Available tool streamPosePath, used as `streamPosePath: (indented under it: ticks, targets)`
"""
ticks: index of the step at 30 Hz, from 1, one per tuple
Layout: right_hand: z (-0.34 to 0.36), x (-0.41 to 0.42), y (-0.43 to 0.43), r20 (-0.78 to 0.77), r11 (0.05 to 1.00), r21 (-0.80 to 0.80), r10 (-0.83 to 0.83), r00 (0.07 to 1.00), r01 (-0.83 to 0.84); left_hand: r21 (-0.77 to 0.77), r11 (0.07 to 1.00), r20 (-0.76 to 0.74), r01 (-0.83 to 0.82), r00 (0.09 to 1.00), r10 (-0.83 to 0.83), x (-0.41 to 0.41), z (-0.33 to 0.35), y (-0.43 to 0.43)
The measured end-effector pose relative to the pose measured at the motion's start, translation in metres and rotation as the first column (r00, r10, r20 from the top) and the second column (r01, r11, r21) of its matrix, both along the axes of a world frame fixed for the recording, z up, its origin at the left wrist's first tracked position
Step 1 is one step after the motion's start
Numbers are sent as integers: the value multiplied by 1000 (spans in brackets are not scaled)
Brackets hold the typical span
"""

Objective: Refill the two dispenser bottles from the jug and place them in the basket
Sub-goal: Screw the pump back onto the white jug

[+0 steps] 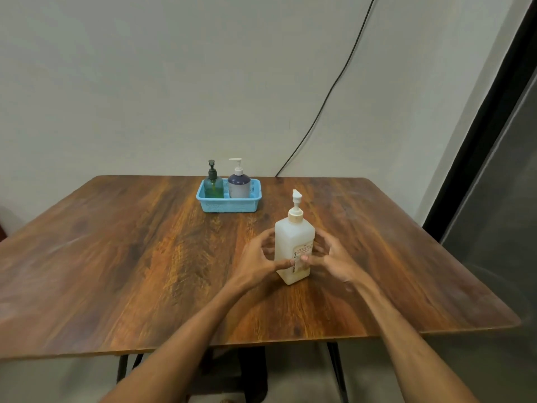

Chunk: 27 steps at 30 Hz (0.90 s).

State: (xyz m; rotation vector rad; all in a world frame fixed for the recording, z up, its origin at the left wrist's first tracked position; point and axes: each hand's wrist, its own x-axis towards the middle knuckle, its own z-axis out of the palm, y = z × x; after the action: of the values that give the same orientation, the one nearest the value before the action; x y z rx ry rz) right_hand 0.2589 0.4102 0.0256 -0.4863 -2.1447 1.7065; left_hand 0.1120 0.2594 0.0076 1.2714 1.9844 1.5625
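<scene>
Pump jug clasped by left hand and right hand, fingers curled round it; green bottle, purple bottle seated in basket.

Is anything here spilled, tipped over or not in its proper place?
Nothing stands out. The green bottle and the purple bottle stand upright in the blue basket; the white jug stands upright between the left hand and the right hand; no liquid shows on the table.
</scene>
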Motion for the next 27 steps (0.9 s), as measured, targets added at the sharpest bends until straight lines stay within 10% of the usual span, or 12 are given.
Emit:
streamPosePath:
  ticks: [27]
  targets:
    - [111, -115, 297, 79, 956, 25, -294, 953, 293, -128, 971, 263, 204, 950, -165, -114, 131, 331]
